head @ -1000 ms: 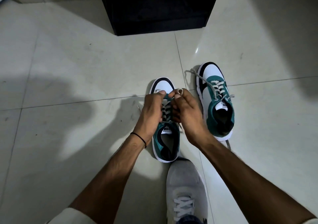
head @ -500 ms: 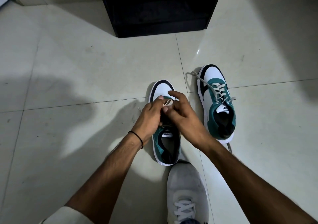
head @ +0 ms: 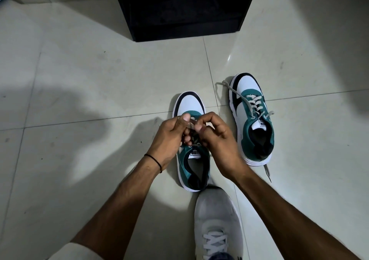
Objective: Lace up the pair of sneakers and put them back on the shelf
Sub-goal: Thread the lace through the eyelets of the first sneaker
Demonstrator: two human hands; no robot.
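Observation:
Two white, teal and black sneakers stand on the tiled floor, toes pointing away from me. Over the left sneaker [head: 189, 106] my left hand [head: 169, 137] and my right hand [head: 217, 139] meet, both pinching its pale lace [head: 192, 124] above the eyelets. My fingers hide most of that shoe's lacing. The right sneaker [head: 252, 120] stands apart to the right, laced loosely, with one lace end [head: 223, 84] trailing past its toe and another [head: 267, 172] behind its heel.
A black shelf unit [head: 185, 10] stands straight ahead on the floor beyond the shoes. My own foot in a grey shoe [head: 216, 221] rests just behind the left sneaker's heel. Pale floor tiles [head: 79, 80] spread to the left and right.
My hands have slid back from the toe end toward the tongue and lifted slightly, with the lace pulled between the fingertips. Both sneakers stay in place.

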